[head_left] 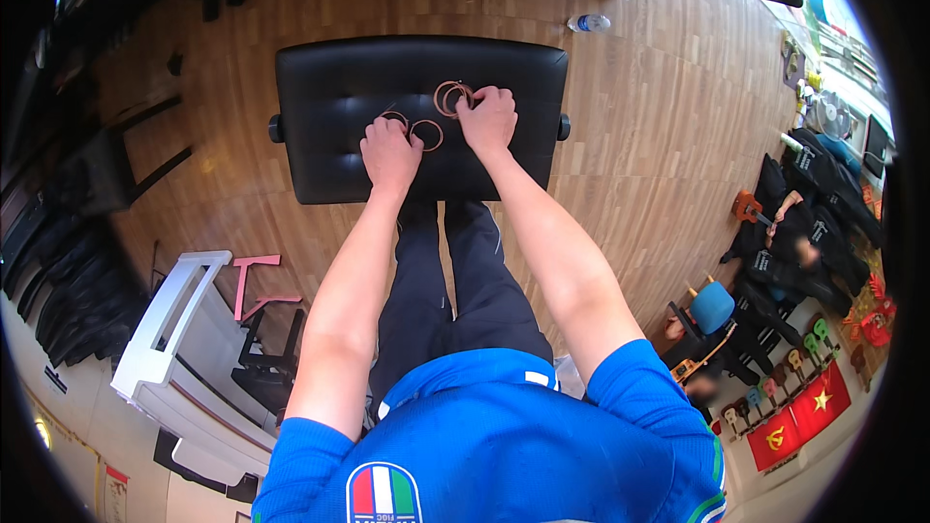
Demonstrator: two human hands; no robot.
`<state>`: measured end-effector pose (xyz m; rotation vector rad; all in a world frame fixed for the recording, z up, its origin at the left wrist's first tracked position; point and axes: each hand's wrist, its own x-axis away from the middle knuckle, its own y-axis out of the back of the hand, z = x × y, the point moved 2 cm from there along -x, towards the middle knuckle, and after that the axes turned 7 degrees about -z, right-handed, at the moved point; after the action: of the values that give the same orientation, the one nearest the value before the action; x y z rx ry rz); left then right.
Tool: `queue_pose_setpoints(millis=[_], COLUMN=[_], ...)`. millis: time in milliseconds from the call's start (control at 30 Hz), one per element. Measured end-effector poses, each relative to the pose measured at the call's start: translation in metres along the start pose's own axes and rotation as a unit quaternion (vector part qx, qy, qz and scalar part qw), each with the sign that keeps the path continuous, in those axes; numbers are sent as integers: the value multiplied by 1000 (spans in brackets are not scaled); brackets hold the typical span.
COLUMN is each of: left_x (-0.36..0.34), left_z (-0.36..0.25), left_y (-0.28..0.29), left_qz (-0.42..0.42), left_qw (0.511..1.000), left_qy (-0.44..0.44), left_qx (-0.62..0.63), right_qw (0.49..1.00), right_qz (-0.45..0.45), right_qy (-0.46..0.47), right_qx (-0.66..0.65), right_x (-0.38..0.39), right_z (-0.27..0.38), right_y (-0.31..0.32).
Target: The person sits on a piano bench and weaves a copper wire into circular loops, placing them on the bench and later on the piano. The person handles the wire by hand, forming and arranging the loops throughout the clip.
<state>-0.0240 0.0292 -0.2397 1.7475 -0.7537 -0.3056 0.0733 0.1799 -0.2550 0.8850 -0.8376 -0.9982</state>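
Blue jersey fabric point(542, 441) fills the lower foreground, dark trousers point(423, 261) just beyond. Copper-coloured rings point(442, 137) lie on a padded black counter point(329, 87). Fingers of the right hand point(489, 121) pinch the edge of overlapping rings; the left hand point(390, 155) curls its fingers beside others, their grip impossible to tell.

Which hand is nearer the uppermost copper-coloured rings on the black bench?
Right. The right hand is at the right edge of the uppermost rings; the left hand is apart, to their left and nearer the body.
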Motion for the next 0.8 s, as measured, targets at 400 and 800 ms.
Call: queue_pose_setpoints(millis=[400, 800], left_x=[-3, 61], left_z=[6, -67], left_y=[35, 102], left_qz=[111, 149], left_qw=[932, 726], left_qy=[190, 229], left_qx=[287, 631], right_qw=[969, 906], right_qz=[60, 87], right_qy=[-78, -156], right_qx=[-228, -384], right_x=[6, 125], right_z=[-31, -39], right_y=[35, 183])
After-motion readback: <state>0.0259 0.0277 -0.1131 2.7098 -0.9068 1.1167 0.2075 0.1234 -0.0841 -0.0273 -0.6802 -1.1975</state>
